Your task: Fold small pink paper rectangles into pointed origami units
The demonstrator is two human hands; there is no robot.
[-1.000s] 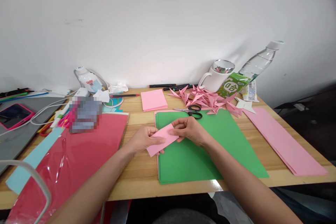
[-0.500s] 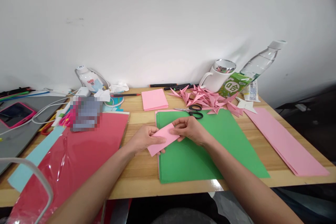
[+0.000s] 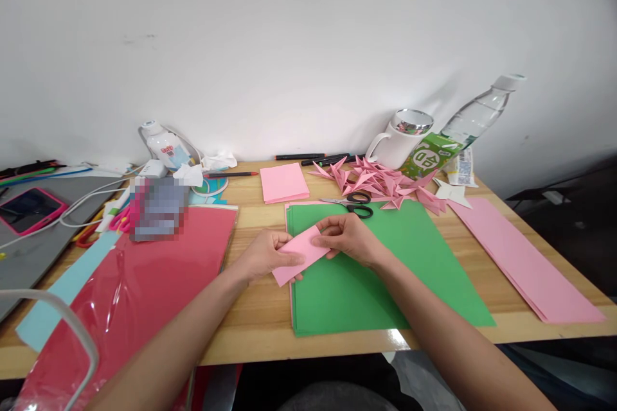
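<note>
Both my hands hold one folded piece of pink paper (image 3: 303,252), a tilted rectangle over the left edge of a stack of green paper sheets (image 3: 385,282). My left hand (image 3: 265,257) pinches its lower left part, thumb on top and fingertips showing underneath. With thumb and fingers, my right hand (image 3: 348,239) grips its upper right end. Just beyond the right hand lie scissors (image 3: 359,204) with black handles, open a little. Farther back are a stack of pink paper squares (image 3: 284,182) and a heap of pointed pink folded-paper pieces (image 3: 376,180).
At the back right stand a white mug (image 3: 398,141), a green carton (image 3: 431,155) and a leaning water bottle (image 3: 482,109). Long pink paper strips (image 3: 525,263) lie on the right. Red paper in clear film (image 3: 164,282) covers the left, near cables and a phone (image 3: 31,210).
</note>
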